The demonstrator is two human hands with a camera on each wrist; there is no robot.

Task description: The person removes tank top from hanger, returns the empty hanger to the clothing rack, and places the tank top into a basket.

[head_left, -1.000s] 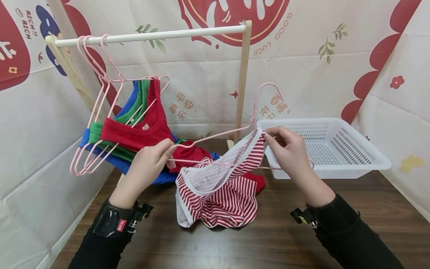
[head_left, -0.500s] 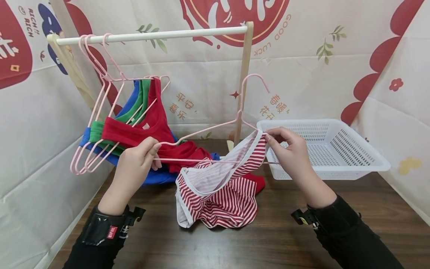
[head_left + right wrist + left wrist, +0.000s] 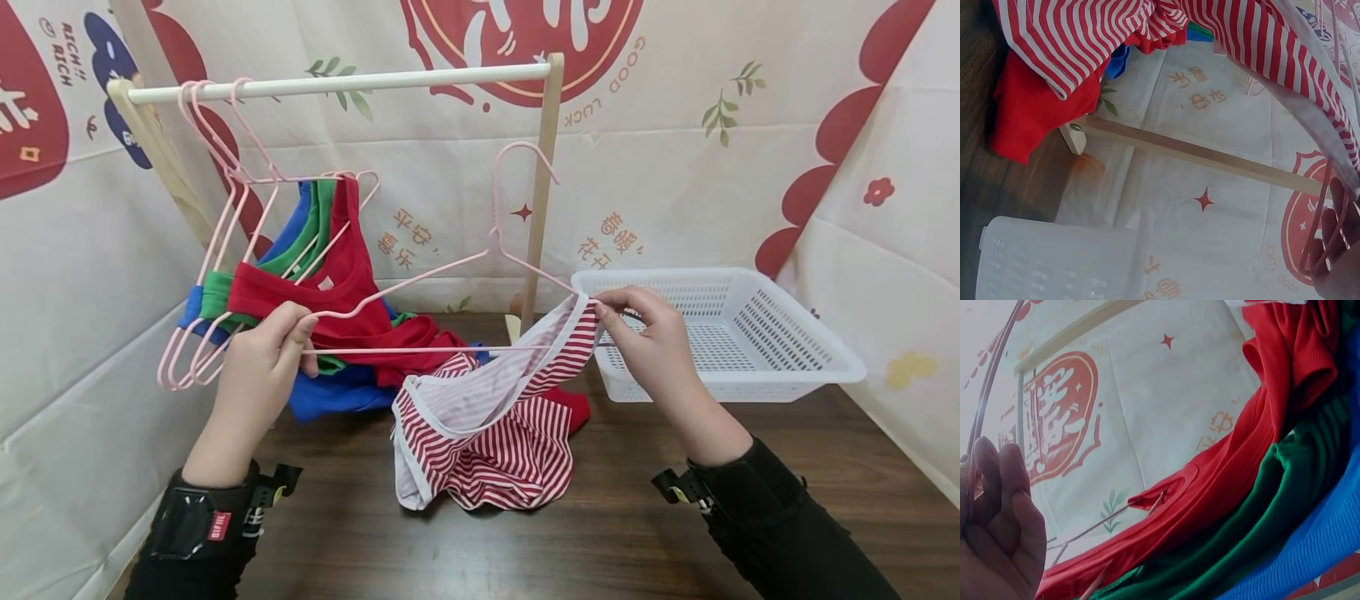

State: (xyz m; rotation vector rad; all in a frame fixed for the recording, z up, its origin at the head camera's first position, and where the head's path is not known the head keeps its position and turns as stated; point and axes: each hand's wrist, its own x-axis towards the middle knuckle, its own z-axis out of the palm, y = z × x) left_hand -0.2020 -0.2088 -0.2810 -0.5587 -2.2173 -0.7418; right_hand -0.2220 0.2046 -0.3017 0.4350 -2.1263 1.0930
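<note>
My left hand [image 3: 258, 367] grips the left end of a pink clothes hanger [image 3: 496, 200], whose hook points up. My right hand [image 3: 651, 337] pinches a strap of a red-and-white striped tank top [image 3: 517, 454] at the hanger's right end. This strap loops over the hanger's right arm, while the top's other strap lies low and slack below the left arm. The lower part of the top rests on the table. In the right wrist view, the hanger's end [image 3: 1316, 244] passes by my fingers. The left wrist view shows my curled fingers [image 3: 1013, 481] around the hanger wire.
A wooden rack with a white rod [image 3: 375, 81] stands behind, holding blue, green and red tank tops [image 3: 300, 302] on pink hangers at its left. A white plastic basket [image 3: 757, 387] sits at the back right of the brown table [image 3: 480, 558]. Printed cloth surrounds the table.
My left hand has moved left and slightly up, drawing the hanger leftward so its hook shifts left and rises. The right hand and striped tank top have stayed nearly still.
</note>
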